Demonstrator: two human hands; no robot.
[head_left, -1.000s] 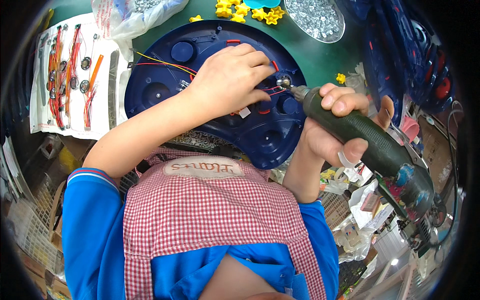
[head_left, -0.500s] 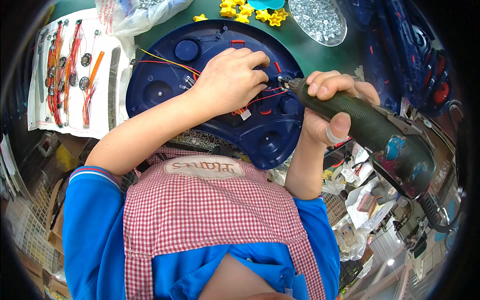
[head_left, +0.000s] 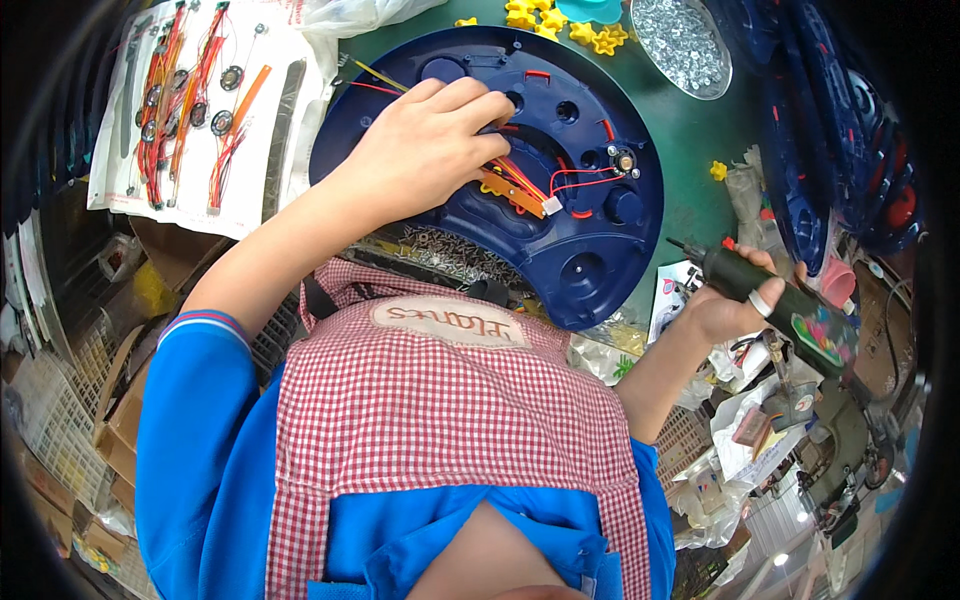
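Note:
A dark blue curved plastic shell (head_left: 600, 270) lies on the green table with its inner side up. My left hand (head_left: 440, 140) is over its left part, fingers curled down; what they pinch is hidden. Red and yellow wires (head_left: 380, 78) come out on the hand's far left, and an orange strip (head_left: 515, 193) on its right. A white connector (head_left: 552, 205) lies by the strip's end, with red wires running to a small round speaker (head_left: 624, 161) seated in the shell. Beyond the shell's right edge, my right hand (head_left: 735, 310) is wrapped round a dark electric screwdriver (head_left: 800, 320), its bit off the shell.
At left, a white sheet (head_left: 110, 190) bears several wired speakers. Yellow star pieces (head_left: 605, 40) and an oval dish of screws (head_left: 682, 45) stand at the far side. Dark screws (head_left: 440, 255) fill a tray at the near edge. More blue shells (head_left: 830, 120) are stacked at right.
The screwdriver has come away from the speaker, moving right and nearer me. My left hand remains curled over the wires. The view has shifted, so the shell appears farther right.

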